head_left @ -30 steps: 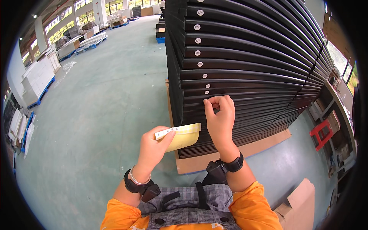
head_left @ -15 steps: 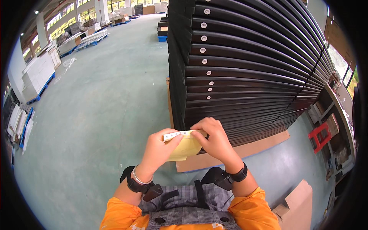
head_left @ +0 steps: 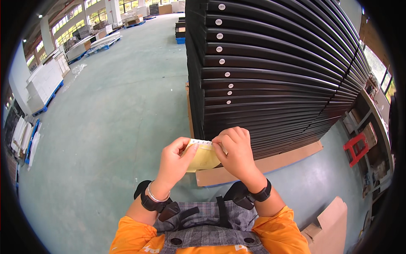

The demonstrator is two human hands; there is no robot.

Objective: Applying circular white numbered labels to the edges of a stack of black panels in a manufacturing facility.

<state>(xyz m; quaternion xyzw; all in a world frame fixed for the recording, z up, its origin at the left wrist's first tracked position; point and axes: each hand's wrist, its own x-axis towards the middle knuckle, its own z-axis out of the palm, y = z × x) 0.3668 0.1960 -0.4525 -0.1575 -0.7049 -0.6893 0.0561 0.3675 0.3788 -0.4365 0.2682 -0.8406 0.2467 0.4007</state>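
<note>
In front of me, both hands hold a yellow sheet of sticker backing paper [head_left: 202, 160] with a white strip of small round stickers [head_left: 200, 142] along its upper edge. My left hand [head_left: 176, 157] pinches the sheet's left end between thumb and fingers. My right hand [head_left: 233, 148] is closed at the right end, its thumb and fingertips together on the strip; whether a single sticker is between them is hidden. Just beyond my hands rises a tall stack of black panels [head_left: 270, 72]. Round white stickers [head_left: 222, 62] run in an upright row down the near left ends of the upper panels.
Brown cardboard [head_left: 262, 164] lies under the stack. A folded cardboard piece [head_left: 327, 226] is on the floor at lower right. To the right are a red stool [head_left: 356, 149] and a shelf bench [head_left: 374, 114]. Pallets with white boards [head_left: 46, 82] line the left side.
The sticker strip's left end, which stuck out past my left thumb, now lies along the sheet's top edge. Both hands have risen slightly, and the view of the stack has shifted a little.
</note>
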